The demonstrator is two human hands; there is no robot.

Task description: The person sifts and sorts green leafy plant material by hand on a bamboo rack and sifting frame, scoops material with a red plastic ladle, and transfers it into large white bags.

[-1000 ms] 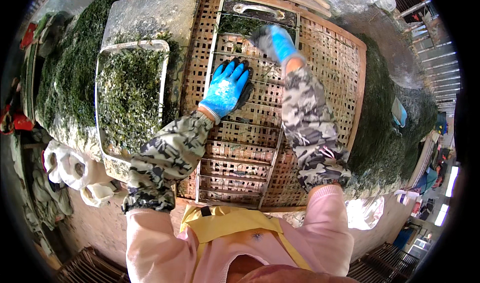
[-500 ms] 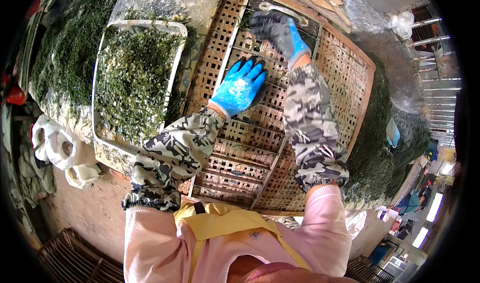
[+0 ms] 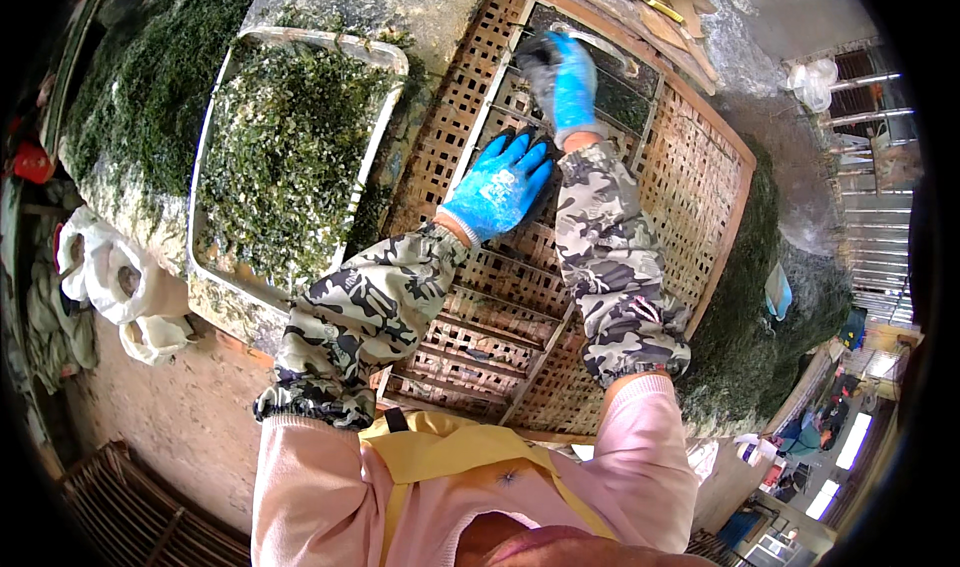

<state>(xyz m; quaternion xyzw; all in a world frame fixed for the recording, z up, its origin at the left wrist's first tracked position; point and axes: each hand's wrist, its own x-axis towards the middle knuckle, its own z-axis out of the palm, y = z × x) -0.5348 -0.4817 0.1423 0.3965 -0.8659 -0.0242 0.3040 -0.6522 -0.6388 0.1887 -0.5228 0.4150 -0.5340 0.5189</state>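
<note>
Head view is showing both gloved hands working on a bamboo frame (image 3: 690, 182). Left hand (image 3: 497, 189) is lying flat on the lattice, fingers spread wide and holding nothing. Right hand (image 3: 562, 82) is reaching farther up, fingers curling over a dark patch of seaweed (image 3: 625, 97) lying in the frame's upper section; whether they are pinching any cannot be told. Just left of the frame, a white tray (image 3: 372, 157) is sitting full of green seaweed. White bags (image 3: 110, 287) are lying at the lower left.
</note>
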